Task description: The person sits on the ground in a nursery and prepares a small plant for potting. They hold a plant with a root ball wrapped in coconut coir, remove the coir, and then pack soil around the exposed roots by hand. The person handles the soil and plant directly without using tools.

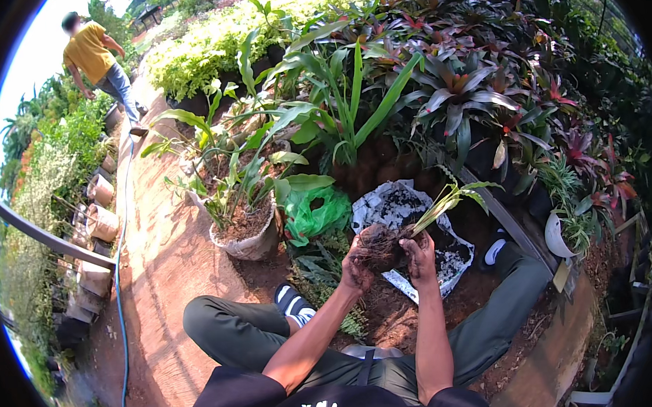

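Between my hands is a small plant with slender pale stems and green leaves, its stems leaning up to the right. My left hand cups the dark root ball from the left. At the base of the stems, my right hand grips with soil-stained fingers. Beneath them lies an opened white plastic sack holding dark potting soil. A bunched green plastic bag sits just left of the sack.
Left of the green bag stands a fabric-wrapped pot of leafy plants. Dark red bromeliads crowd the right side. A blue hose runs along the dirt path. A person in a yellow shirt is on the path.
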